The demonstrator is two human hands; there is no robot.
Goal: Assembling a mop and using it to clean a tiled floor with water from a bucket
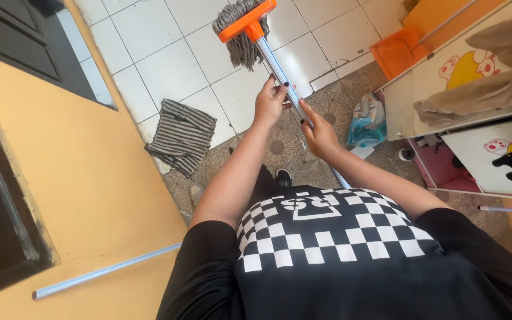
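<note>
A mop with a silver handle [277, 64] and an orange head [246, 20] carrying grey strands [239, 44] points away from me over the white floor tiles. My left hand [269, 102] grips the handle higher up, toward the head. My right hand [319, 134] holds the same handle lower down, closer to my body. Both arms reach forward over my black and white checkered shirt [321, 243].
A striped grey cloth [182, 134] lies on the floor at left by the yellow wall [72, 178]. A silver pole [105, 271] leans low on that wall. A cabinet [445, 89] with draped cloths stands right; an orange dustpan [395, 52] and a blue-white bag [365, 121] sit nearby.
</note>
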